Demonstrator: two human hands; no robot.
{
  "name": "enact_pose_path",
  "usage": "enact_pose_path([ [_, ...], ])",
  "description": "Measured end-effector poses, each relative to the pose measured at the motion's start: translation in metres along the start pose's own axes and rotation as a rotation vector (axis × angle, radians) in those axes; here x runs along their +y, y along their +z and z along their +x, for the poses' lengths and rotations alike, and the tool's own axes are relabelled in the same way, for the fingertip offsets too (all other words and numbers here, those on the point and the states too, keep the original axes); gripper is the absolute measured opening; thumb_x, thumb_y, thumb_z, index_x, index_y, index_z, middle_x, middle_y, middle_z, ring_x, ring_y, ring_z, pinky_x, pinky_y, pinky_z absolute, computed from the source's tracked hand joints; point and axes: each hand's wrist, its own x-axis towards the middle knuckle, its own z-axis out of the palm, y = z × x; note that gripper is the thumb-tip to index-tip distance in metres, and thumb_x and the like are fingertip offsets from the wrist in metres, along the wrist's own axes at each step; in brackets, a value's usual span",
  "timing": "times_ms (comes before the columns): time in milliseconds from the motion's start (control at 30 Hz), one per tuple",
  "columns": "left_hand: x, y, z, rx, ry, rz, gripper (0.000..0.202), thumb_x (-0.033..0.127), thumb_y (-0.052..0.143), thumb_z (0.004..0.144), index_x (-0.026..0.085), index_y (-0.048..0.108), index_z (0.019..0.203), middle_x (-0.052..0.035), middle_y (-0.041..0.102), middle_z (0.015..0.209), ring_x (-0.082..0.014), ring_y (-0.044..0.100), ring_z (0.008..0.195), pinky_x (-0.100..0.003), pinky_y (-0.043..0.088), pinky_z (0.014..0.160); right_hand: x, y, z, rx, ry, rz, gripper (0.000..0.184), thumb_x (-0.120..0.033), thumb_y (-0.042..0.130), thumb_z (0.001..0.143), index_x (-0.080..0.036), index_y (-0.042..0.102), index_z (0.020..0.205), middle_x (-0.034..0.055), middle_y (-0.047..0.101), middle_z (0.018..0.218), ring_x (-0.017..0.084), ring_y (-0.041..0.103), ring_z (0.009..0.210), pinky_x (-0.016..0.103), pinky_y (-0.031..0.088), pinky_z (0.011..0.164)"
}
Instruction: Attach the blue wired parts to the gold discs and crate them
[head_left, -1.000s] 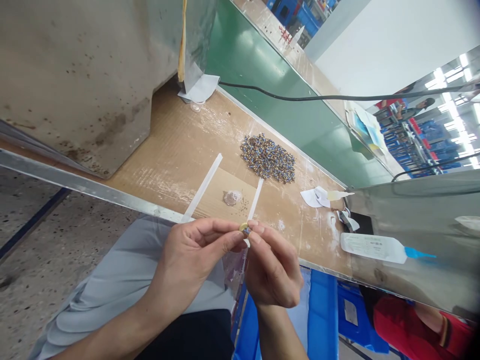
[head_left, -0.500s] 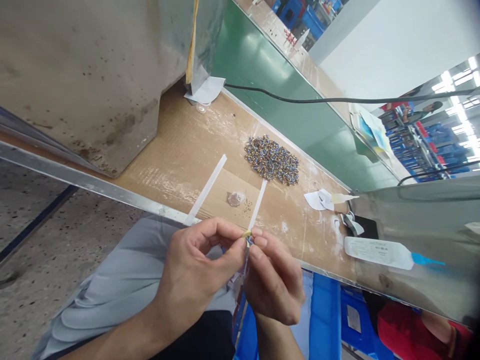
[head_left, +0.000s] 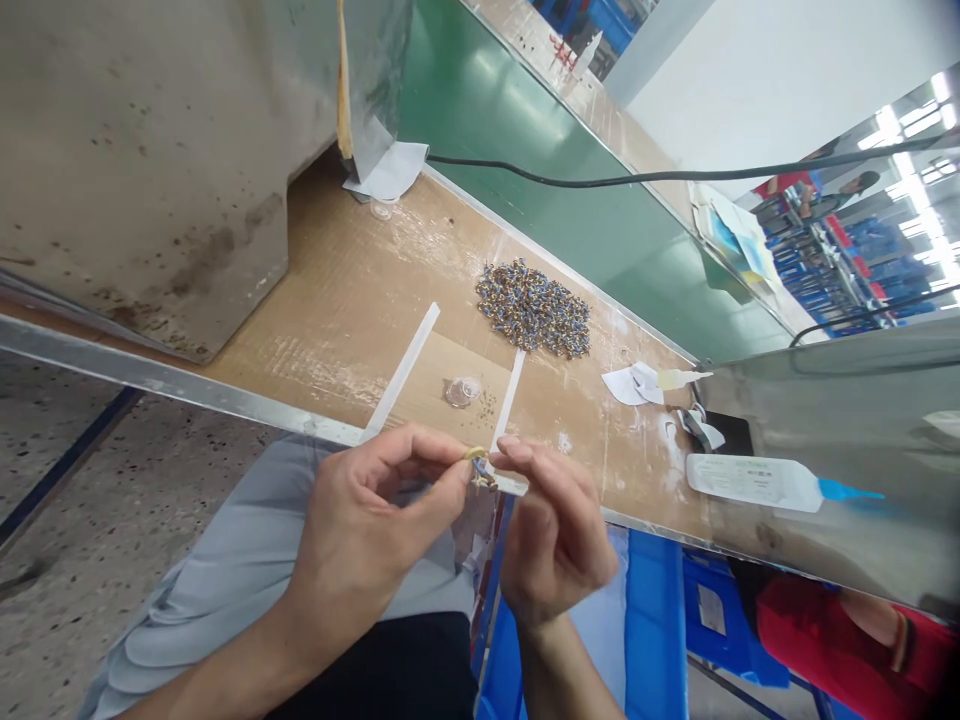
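Note:
My left hand (head_left: 379,525) pinches a tiny blue and gold figure-like piece (head_left: 484,472) between thumb and index finger, just past the table's front edge. A yellowish part shows at the fingertips; what it is I cannot make out. My right hand (head_left: 559,535) is close beside the piece, its index finger stretched out and its thumb apart, with nothing visible in it. Beyond the hands lies a small clear dish (head_left: 463,391), with tiny specks (head_left: 487,404) scattered next to it. Farther back is a heap of similar blue and gold pieces (head_left: 534,308).
White tape strips (head_left: 405,370) border a cardboard patch. A white bottle with blue nozzle (head_left: 754,482) and a paper scrap (head_left: 634,384) lie right. A stained metal box (head_left: 150,180) stands left. Blue crates (head_left: 652,620) are below; a co-worker's red sleeve (head_left: 832,630) shows lower right.
My right hand has drawn off the piece to the right, and its fingers have spread. The piece stays in my left hand, now more exposed. The view has shifted slightly.

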Motion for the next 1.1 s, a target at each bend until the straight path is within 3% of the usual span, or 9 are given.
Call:
enact_pose_path([
  [100, 0.001, -0.004, -0.001, -0.032, 0.021, 0.062, 0.007, 0.023, 0.089, 0.099, 0.027, 0.093, 0.096, 0.0023, 0.092, 0.089, -0.0164, 0.088, 0.080, -0.020, 0.070, 0.078, -0.003, -0.011, 0.016, -0.169, 0.299, 0.139, 0.023, -0.021, 0.077, 0.118, -0.033, 0.093, 0.130, 0.0031, 0.090, 0.109, 0.022, 0.087, 0.099, 0.038, 0.076, 0.088],
  [167, 0.002, -0.005, -0.002, -0.056, 0.055, 0.105, 0.009, 0.023, 0.088, 0.101, 0.028, 0.094, 0.098, 0.0037, 0.092, 0.091, -0.0154, 0.088, 0.082, -0.019, 0.070, 0.081, -0.004, -0.015, 0.023, -0.231, 0.365, 0.223, 0.019, -0.022, 0.085, 0.114, -0.035, 0.095, 0.124, 0.0010, 0.090, 0.106, 0.020, 0.086, 0.096, 0.033, 0.072, 0.085],
  [367, 0.000, -0.007, -0.005, -0.070, 0.180, 0.198, 0.018, 0.017, 0.083, 0.104, 0.032, 0.091, 0.101, 0.0081, 0.092, 0.098, -0.0125, 0.088, 0.090, -0.018, 0.067, 0.090, -0.005, -0.015, 0.028, -0.252, 0.359, 0.296, 0.029, -0.014, 0.092, 0.108, -0.037, 0.096, 0.124, -0.0003, 0.093, 0.109, 0.017, 0.087, 0.096, 0.030, 0.072, 0.089],
  [500, 0.002, -0.008, -0.005, -0.078, 0.240, 0.273, 0.018, 0.017, 0.082, 0.105, 0.032, 0.090, 0.102, 0.0085, 0.092, 0.099, -0.0132, 0.087, 0.091, -0.021, 0.066, 0.091, -0.007, -0.015, 0.029, -0.246, 0.353, 0.303, 0.025, -0.014, 0.092, 0.107, -0.034, 0.097, 0.121, 0.0011, 0.093, 0.107, 0.019, 0.088, 0.093, 0.030, 0.073, 0.086],
  [833, 0.004, -0.007, -0.006, -0.055, 0.275, 0.363, 0.017, 0.017, 0.083, 0.105, 0.033, 0.087, 0.101, 0.0079, 0.093, 0.102, -0.0148, 0.087, 0.092, -0.023, 0.065, 0.093, -0.005, -0.013, 0.023, -0.235, 0.311, 0.308, 0.024, -0.014, 0.089, 0.109, -0.033, 0.096, 0.121, 0.0004, 0.094, 0.106, 0.019, 0.090, 0.093, 0.030, 0.076, 0.083],
  [967, 0.000, -0.006, -0.006, -0.072, 0.181, 0.319, 0.014, 0.020, 0.085, 0.105, 0.033, 0.089, 0.102, 0.0062, 0.093, 0.104, -0.0167, 0.088, 0.096, -0.024, 0.067, 0.095, 0.000, -0.011, 0.021, -0.199, 0.332, 0.286, 0.016, -0.018, 0.088, 0.111, -0.031, 0.095, 0.118, 0.0011, 0.093, 0.106, 0.018, 0.090, 0.092, 0.030, 0.076, 0.085],
  [1100, -0.014, -0.023, -0.008, -0.135, -0.005, 0.323, 0.015, 0.028, 0.094, 0.104, 0.036, 0.092, 0.117, 0.0068, 0.096, 0.115, -0.0195, 0.092, 0.104, -0.022, 0.071, 0.101, 0.001, -0.015, 0.005, -0.126, 0.307, 0.309, 0.013, -0.027, 0.090, 0.112, -0.025, 0.092, 0.124, 0.0037, 0.093, 0.112, 0.018, 0.090, 0.100, 0.029, 0.076, 0.095],
])
